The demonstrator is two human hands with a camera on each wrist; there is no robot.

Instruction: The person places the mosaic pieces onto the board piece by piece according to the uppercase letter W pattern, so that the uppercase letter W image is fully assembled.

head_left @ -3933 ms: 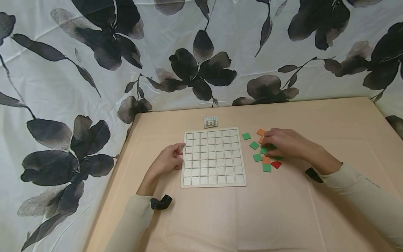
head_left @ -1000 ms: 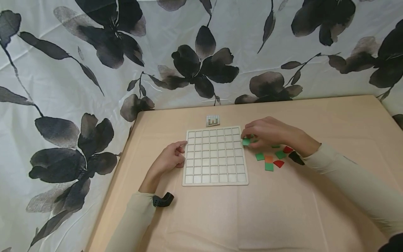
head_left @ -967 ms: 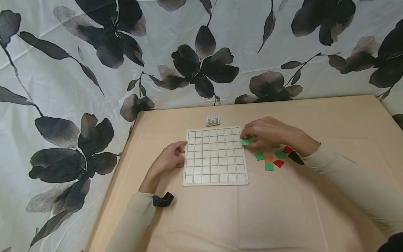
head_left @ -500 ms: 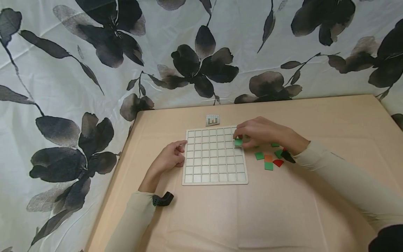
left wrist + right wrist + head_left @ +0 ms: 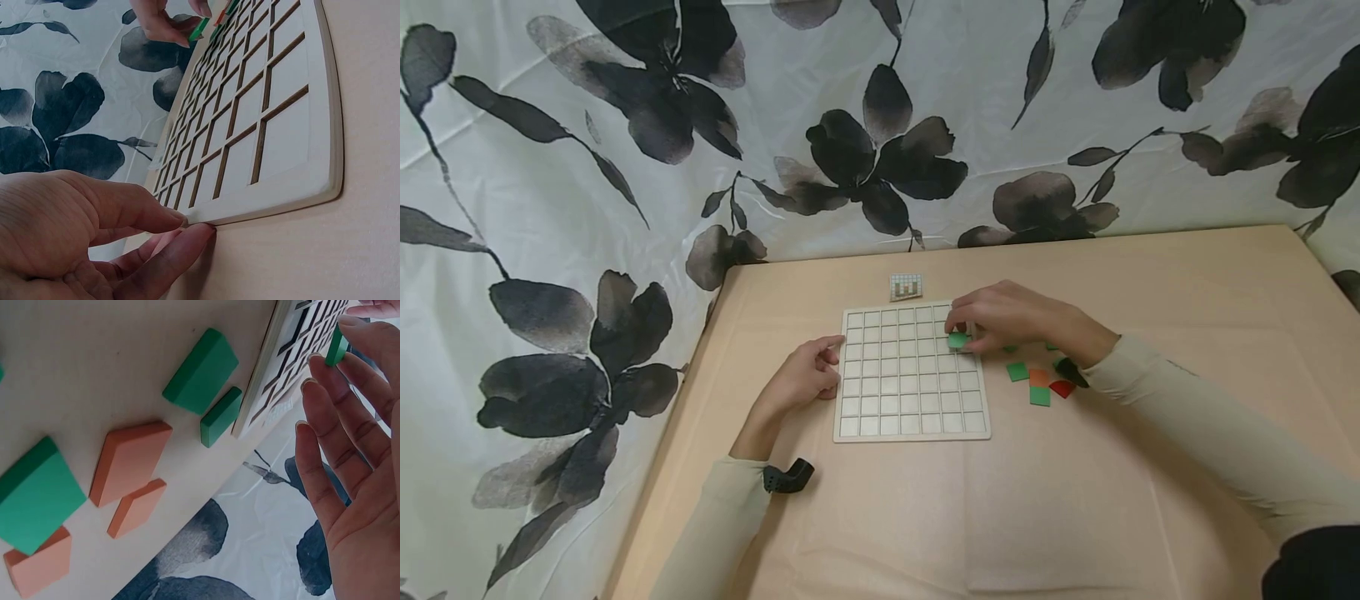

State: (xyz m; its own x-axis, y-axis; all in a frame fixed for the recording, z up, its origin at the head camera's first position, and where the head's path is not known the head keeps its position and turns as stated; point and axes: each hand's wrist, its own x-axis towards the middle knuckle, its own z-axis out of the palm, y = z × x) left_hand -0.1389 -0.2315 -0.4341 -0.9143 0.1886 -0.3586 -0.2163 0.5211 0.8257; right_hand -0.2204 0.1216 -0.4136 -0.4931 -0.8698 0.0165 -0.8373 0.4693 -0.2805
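Observation:
A white grid board (image 5: pixel 912 429) with rows of square recesses lies flat on the table. My left hand (image 5: pixel 805 375) is at its left edge; in the left wrist view the thumb and a fingertip (image 5: pixel 203 234) hold the board's rim. My right hand (image 5: pixel 1007 315) pinches a green square tile (image 5: pixel 958 340) between thumb and fingers, over the board's right columns. In the right wrist view the same tile (image 5: pixel 337 349) stands tilted in the fingers, and the other fingers spread loosely. Whether the tile touches the board cannot be told.
Right of the board lie loose green tiles (image 5: pixel 1040 396), orange tiles (image 5: pixel 1039 377) and a red piece (image 5: pixel 1062 388), some hidden under my right arm. A small card (image 5: pixel 906 287) with a printed grid stands behind the board. Floral cloth (image 5: pixel 850 83) hangs behind the table.
My right hand has gone from the loose tiles leftward to the board, carrying the green tile over its right columns. The left hand has stayed at the board's edge.

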